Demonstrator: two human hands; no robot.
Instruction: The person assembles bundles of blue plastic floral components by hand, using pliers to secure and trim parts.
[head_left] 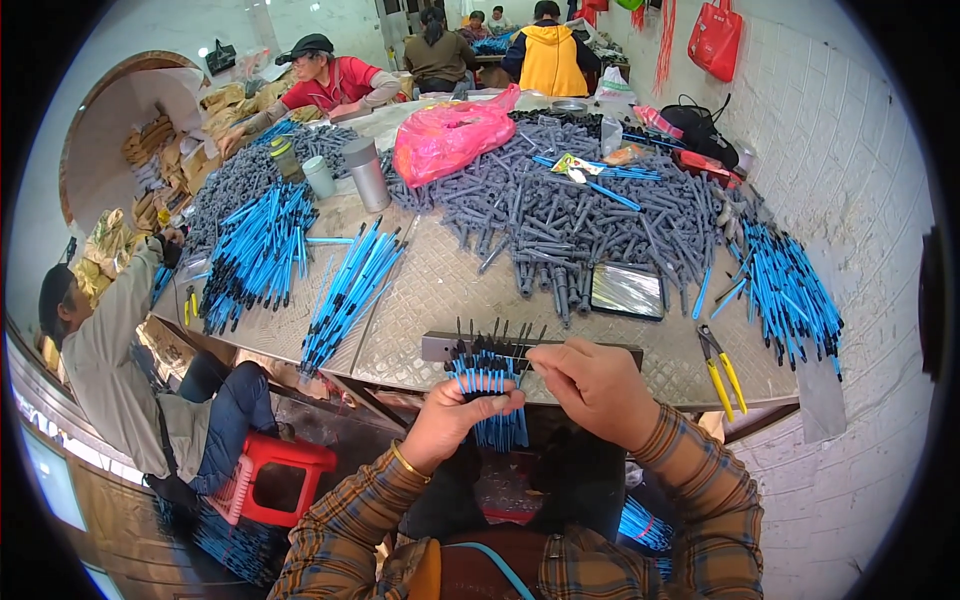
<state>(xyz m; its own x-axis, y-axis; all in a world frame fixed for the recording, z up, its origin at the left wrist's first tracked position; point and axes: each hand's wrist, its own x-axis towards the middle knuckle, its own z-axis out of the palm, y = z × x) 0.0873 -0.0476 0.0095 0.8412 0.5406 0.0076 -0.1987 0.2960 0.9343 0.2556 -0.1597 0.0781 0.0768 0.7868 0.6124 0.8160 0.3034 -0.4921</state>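
Note:
In front of the table edge, my left hand [455,415] is closed around a bundle of thin blue rods [500,434] with black ends. The black ends point up and away from me, beside a grey metal bar [436,346] along the table edge. Several thin dark tips stick up above the bundle and overlap the bar. My right hand [600,385] is pinched, thumb against fingers, just right of the black ends. Whatever lies between its fingertips is too small to name.
A big heap of grey plastic tubes [590,235] covers the table's middle. Blue rod piles lie left [255,250] and right [790,285]. Yellow-handled pliers [722,372], a clear-topped box [627,291], a pink bag [450,138] and a steel flask [366,175] are nearby. Several people sit around.

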